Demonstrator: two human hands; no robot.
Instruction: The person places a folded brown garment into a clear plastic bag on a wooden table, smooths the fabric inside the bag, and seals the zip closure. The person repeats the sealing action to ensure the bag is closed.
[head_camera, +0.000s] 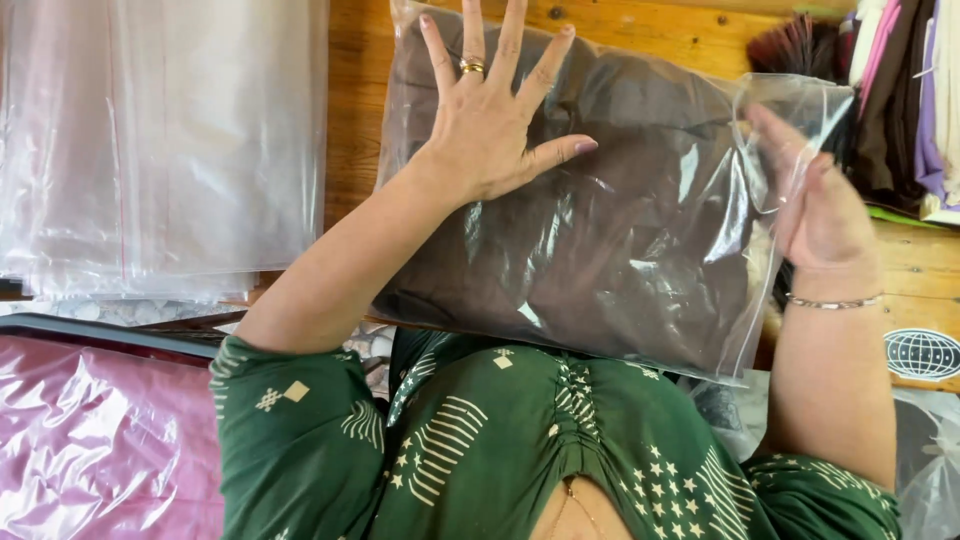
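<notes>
A clear plastic bag (640, 250) holding folded dark brown cloth lies on the wooden table (355, 110). My left hand (495, 110) presses flat on its upper left part, fingers spread, a gold ring on one finger. My right hand (815, 200) grips the bag's open right edge, fingers partly behind the plastic. A bracelet circles that wrist.
A stack of empty clear plastic bags (160, 140) lies at the left. A bag with pink cloth (90, 440) sits at the lower left. Folded cloths in several colours (900, 90) are piled at the upper right. A round sticker (922, 353) is on the table's right side.
</notes>
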